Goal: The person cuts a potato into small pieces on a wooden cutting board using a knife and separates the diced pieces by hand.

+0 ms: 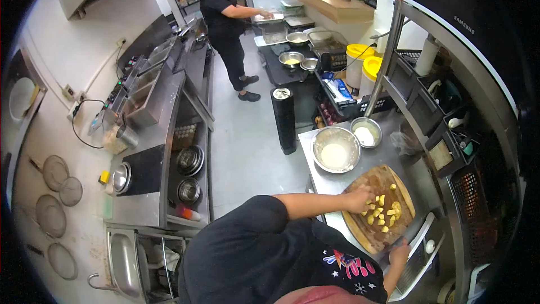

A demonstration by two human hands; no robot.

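Where the bench [333, 183] runs along the right, its left edge drops to the floor [230, 152], and a white-rimmed tray [413, 277] crowds the near right. On it sits the wooden board [376, 182], probably heavy and stiff, best held by its rounded rim; the clearest margin lies left of it. Just beyond, the large bowl [350, 141] and small bowl [378, 130] limit room on the far side. The left hand [358, 199] bends down at the board's left, touching or just above the pieces; the right hand [400, 253] curls at the near edge. Whether either hand's fingers grasp anything, I cannot tell. Smallest are the yellow pieces [391, 212], scattered mid-board, likely light, perhaps slippery, best pinched by their sides.
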